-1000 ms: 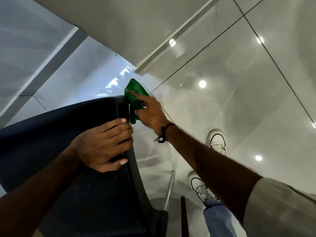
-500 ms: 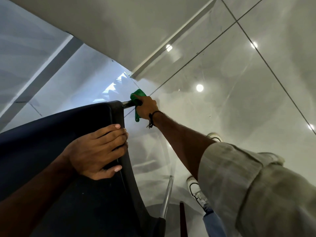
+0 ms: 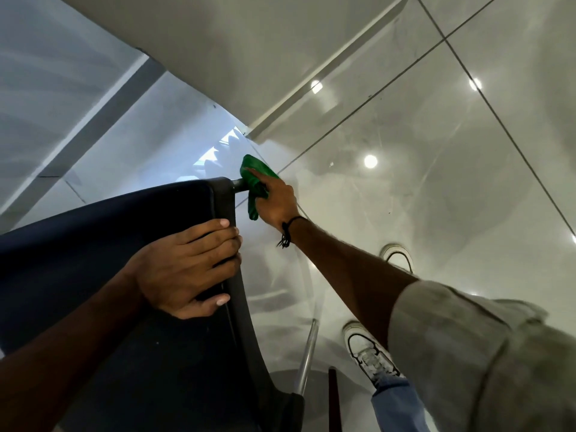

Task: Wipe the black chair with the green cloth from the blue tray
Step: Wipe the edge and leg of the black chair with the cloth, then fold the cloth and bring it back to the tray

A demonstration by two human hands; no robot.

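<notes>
The black chair (image 3: 103,244) fills the lower left, tipped so its edge runs down the middle of the view. My left hand (image 3: 184,269) grips that edge, fingers wrapped over it. My right hand (image 3: 277,201) is shut on the green cloth (image 3: 254,179) and presses it around a short metal stub that sticks out of the chair's upper corner. A metal chair leg (image 3: 307,357) shows lower down. The blue tray is out of view.
Glossy grey floor tiles (image 3: 436,182) reflect ceiling lights. A wall with a skirting line runs across the upper left (image 3: 280,57). My two white shoes (image 3: 367,353) stand on the floor right of the chair. A dark thin post (image 3: 333,400) rises near the bottom.
My right hand with the cloth slid out along the stub at the chair's corner, then came back a little. My left hand kept its grip on the chair's edge.
</notes>
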